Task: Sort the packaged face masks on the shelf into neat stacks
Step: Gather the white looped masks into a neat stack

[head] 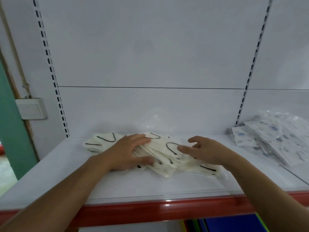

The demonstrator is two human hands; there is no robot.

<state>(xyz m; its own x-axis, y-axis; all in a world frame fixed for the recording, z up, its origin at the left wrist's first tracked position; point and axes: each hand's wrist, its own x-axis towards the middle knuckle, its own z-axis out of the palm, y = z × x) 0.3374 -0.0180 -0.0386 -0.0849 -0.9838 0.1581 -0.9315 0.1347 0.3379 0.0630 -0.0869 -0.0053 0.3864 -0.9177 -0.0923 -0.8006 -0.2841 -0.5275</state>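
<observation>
A loose, fanned pile of cream-white packaged face masks [160, 148] with black ear loops lies in the middle of the white shelf [70, 174]. My left hand [128, 153] lies flat on the left part of the pile, fingers straight, thumb along the pile's near edge. My right hand [204, 151] is over the pile's right part, fingers loosely bent, fingertips touching the top packets. A few masks [102, 141] stick out to the left beyond my left hand. The packets under both hands are hidden.
A second pile of clear packets with blue-patterned masks [274, 139] lies on the shelf at the right. The shelf has a red front edge [150, 211] and a white back panel. A wall switch box [31, 108] is at the left.
</observation>
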